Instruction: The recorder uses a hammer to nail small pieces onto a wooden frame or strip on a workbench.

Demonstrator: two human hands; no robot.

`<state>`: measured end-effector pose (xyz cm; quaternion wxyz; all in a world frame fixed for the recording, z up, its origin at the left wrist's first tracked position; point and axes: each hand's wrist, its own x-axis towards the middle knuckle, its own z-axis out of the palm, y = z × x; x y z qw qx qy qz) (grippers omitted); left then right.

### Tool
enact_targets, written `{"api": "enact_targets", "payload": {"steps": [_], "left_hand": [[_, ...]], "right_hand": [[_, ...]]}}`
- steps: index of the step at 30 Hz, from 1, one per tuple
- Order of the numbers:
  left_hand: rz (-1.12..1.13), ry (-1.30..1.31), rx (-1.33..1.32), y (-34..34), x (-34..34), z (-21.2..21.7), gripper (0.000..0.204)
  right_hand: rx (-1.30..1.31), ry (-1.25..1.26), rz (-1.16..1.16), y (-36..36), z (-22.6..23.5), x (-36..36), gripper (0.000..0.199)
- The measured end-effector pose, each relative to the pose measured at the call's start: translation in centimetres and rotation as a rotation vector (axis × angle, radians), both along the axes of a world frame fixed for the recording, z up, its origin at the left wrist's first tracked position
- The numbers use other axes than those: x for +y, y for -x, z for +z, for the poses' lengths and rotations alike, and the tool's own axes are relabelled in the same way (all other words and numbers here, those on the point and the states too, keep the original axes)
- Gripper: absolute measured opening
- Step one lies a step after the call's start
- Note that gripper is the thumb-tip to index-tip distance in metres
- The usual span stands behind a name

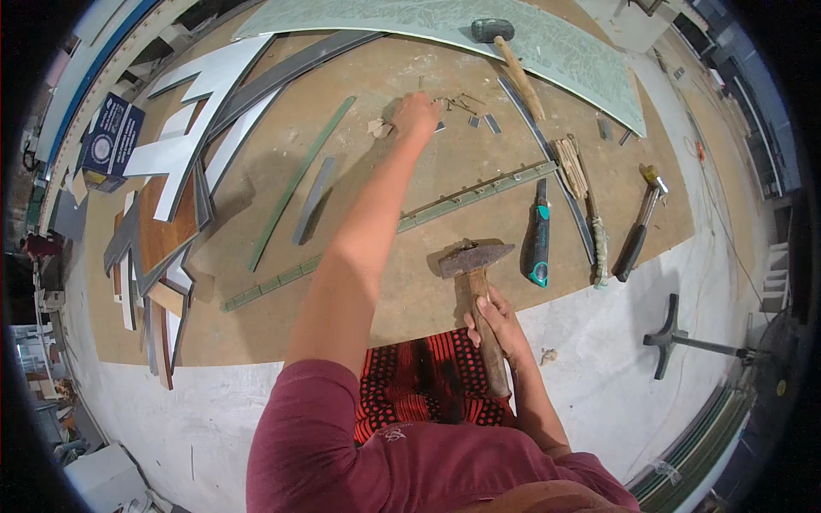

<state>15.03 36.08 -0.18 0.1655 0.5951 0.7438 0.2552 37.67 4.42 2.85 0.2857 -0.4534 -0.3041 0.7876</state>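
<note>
My right hand [500, 325] is wrapped round the wooden handle of a hammer [481, 295], its dark metal head lying over the near part of the brown board. My left arm stretches far forward over the board. At its end my left hand [416, 115] is curled down beside several loose nails [462, 103]; its fingertips are hidden, so what they hold cannot be made out. A crumpled tan scrap [379, 128] lies just left of that hand. Under my left forearm runs a long green strip [466, 196] with small studs along it.
On the right lie a teal utility knife [539, 235], a bundle of sticks [573, 171], a claw hammer [641, 222] and a thin dark strip [547, 162]. A rubber mallet [517, 64] rests on a pale green sheet [590, 77] at the back. Cut panels [171, 222] pile up on the left.
</note>
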Motion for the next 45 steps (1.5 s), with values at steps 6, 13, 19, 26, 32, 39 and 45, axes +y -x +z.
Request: {"api": "enact_targets", "payload": {"steps": [6,13,19,26,32,39,45], "left_hand": [[0.074,-0.038,0.159,-0.8,1.6,-1.2,0.023],[-0.183,-0.158,-0.139,3.9,-4.6,0.2,0.02],[-0.208,-0.04,-0.316,9.7,-15.4,4.3,0.024],[0.004,-0.056,-0.48,17.9,-29.8,6.7,0.028],[0.101,0.029,-0.638,18.8,-35.8,5.2,0.034],[0.211,-0.033,-0.737,18.2,-36.5,1.8,0.032],[0.304,-0.073,-0.623,16.8,-35.8,1.1,0.023]], "right_hand": [[0.017,0.002,-0.001,-0.1,-0.1,0.1,0.046],[0.027,0.006,0.015,-0.2,-0.5,-0.4,0.041],[-0.089,-0.155,-0.041,0.4,-0.2,-0.7,0.038],[-0.065,-0.173,-0.005,0.6,-1.6,-1.0,0.034],[-0.036,-0.199,-0.029,0.4,-1.5,-1.6,0.03],[-0.052,-0.207,-0.018,0.6,-1.6,-1.4,0.031],[-0.06,-0.195,-0.038,0.5,-1.5,-1.6,0.031]]}}
